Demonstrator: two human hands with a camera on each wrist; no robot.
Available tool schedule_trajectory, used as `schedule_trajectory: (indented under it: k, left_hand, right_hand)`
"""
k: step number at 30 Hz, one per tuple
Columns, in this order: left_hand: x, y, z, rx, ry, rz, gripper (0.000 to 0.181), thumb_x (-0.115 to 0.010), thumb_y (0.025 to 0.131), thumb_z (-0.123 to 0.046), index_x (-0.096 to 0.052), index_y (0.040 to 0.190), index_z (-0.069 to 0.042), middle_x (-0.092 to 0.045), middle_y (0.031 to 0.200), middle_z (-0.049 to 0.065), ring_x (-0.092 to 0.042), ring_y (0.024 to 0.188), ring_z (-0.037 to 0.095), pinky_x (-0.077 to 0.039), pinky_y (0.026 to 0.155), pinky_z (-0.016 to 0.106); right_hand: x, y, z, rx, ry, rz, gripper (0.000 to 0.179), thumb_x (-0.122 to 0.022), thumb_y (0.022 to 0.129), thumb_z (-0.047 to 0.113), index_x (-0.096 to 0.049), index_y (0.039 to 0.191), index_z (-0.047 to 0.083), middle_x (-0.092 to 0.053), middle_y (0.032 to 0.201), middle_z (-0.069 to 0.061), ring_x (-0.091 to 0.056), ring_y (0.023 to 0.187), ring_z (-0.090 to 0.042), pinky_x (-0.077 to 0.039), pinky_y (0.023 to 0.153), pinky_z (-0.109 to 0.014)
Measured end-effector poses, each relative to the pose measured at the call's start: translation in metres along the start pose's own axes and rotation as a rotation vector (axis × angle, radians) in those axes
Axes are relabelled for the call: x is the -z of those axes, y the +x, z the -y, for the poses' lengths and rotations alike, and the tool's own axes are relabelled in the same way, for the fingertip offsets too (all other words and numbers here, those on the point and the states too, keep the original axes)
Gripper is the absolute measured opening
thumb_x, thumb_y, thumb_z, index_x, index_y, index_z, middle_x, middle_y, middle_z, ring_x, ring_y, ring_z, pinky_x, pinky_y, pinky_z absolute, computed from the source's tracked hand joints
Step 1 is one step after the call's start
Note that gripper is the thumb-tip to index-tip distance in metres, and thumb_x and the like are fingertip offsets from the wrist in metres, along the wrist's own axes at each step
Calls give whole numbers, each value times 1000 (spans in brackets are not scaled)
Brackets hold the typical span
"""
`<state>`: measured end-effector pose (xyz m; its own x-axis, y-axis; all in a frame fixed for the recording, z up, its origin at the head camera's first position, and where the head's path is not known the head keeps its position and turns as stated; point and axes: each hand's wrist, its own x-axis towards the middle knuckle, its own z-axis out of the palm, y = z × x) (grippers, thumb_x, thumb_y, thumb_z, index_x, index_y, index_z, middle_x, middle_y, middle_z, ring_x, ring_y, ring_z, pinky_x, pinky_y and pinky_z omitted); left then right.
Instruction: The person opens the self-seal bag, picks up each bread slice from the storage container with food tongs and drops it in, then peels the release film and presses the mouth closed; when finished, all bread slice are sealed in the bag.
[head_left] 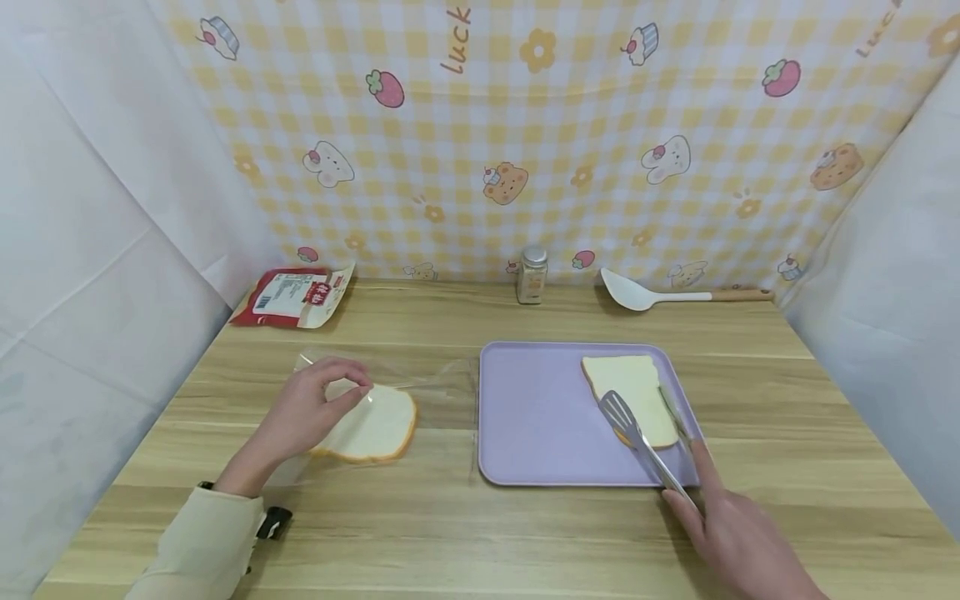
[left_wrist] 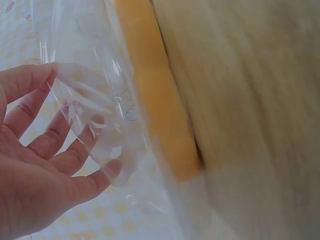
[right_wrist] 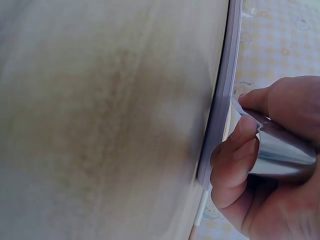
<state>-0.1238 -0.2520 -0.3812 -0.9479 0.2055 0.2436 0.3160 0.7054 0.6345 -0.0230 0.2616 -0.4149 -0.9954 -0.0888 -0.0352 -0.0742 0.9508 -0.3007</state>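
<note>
My left hand (head_left: 318, 410) pinches the film of a clear plastic bag (left_wrist: 95, 80) between thumb and index finger, the other fingers spread behind it. Inside the bag lies a slice of bread (head_left: 382, 427), its orange-brown crust (left_wrist: 155, 95) close up in the left wrist view. In my right hand (head_left: 738, 529) are metal tongs (head_left: 652, 458), gripped by their arms. The tongs' slotted end lies over the left edge of a second bread slice (head_left: 633, 392), the other end along its right edge. That slice rests on the right part of a lilac tray (head_left: 536, 417).
Behind the tray stands a small seasoning jar (head_left: 532, 277). A white spatula (head_left: 637, 293) with a wooden handle lies at the back right. At the back left is a red-and-white food packet (head_left: 300, 296). A checked curtain (head_left: 465, 125) closes off the table's back edge.
</note>
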Motion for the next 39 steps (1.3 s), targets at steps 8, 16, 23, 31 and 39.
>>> schedule_trajectory:
  k: [8, 16, 23, 31, 39]
  left_hand:
    - [1, 0, -1, 3, 9, -4, 4, -74, 98, -10, -77, 98, -8, -75, 124, 16, -68, 121, 38, -49, 102, 57]
    - [1, 1, -2, -4, 11, -1, 4, -74, 98, -8, -78, 98, -8, -75, 123, 15, -68, 120, 38, -50, 101, 57]
    - [1, 2, -2, -3, 14, -1, 5, -74, 97, -5, -78, 99, -8, -74, 120, 14, -68, 118, 37, -51, 101, 58]
    - [2, 2, -3, 1, 6, -7, 4, -75, 97, -9, -78, 100, -8, -75, 121, 14, -67, 119, 37, -50, 102, 58]
    - [2, 2, -2, 18, -1, -8, 6, -74, 97, -5, -77, 101, -7, -75, 122, 15, -67, 120, 37, -50, 101, 57]
  right_hand:
    - [-9, 5, 3, -7, -47, -2, 74, -60, 108, 32, -20, 162, 2, -61, 69, -12, -60, 64, -24, -52, 61, -51]
    - [1, 4, 1, -30, 3, 59, 74, -57, 110, 32, -17, 162, -1, -63, 75, -14, -63, 72, -25, -56, 71, -56]
    - [9, 5, -3, -50, 16, 88, 77, -57, 110, 41, -18, 164, 3, -64, 81, -13, -64, 79, -25, -56, 77, -54]
    - [13, 1, 7, 57, -21, 20, 75, -61, 108, 38, -21, 166, 11, -38, 62, 9, -40, 63, -6, -40, 64, -29]
    - [19, 5, 27, 170, -84, 0, 73, -64, 106, 43, -31, 166, 18, -50, 72, 18, -44, 66, 1, -46, 63, -29]
